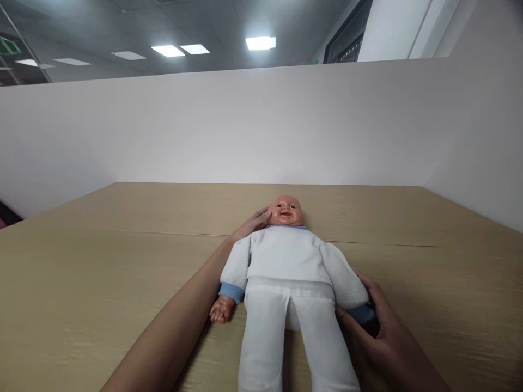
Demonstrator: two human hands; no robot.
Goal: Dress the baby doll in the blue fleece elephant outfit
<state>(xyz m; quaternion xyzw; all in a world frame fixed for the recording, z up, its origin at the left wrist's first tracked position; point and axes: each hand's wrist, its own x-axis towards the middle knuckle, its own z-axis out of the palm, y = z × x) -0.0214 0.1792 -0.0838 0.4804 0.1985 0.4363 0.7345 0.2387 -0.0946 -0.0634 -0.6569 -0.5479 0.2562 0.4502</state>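
Note:
A baby doll (288, 272) in a white fleece top and white trousers with blue cuffs lies on its back on the wooden table (102, 261), head away from me. My left hand (254, 223) reaches along the doll's side, its fingers cupped against the side of the doll's head. My right hand (373, 321) is closed around the doll's blue-cuffed wrist and the hip beside it. The doll's other bare hand (221, 310) rests on the table by my left forearm.
White partition walls (261, 125) stand at the back and right of the table. Ceiling lights show above them. A dark object (6, 213) peeks in at the far left edge.

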